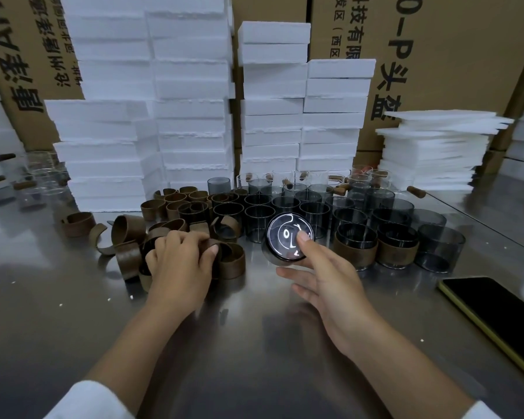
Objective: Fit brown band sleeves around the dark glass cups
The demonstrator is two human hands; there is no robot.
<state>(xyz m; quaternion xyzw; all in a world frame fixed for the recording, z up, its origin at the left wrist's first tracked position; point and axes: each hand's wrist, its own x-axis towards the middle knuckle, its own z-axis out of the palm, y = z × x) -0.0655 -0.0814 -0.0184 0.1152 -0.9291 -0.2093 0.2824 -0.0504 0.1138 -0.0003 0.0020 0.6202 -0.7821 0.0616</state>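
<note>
A heap of brown band sleeves [176, 219] lies on the steel table left of centre. My left hand [179, 261] rests on the heap, its fingers curled round one brown band [224, 252]. My right hand [324, 276] holds a dark glass cup [285, 237] tipped toward me, the thumb on its upturned base and the fingers beneath. Behind it stand several bare dark cups [312, 204]. Two cups wearing brown bands [356, 251] stand to the right.
Stacks of white foam blocks [191, 116] and cardboard cartons [436, 55] wall off the back. Thin foam sheets [433, 152] are piled at the right. A phone [502, 309] lies near the table's right edge. Clear glasses with cork handles [28, 182] stand far left.
</note>
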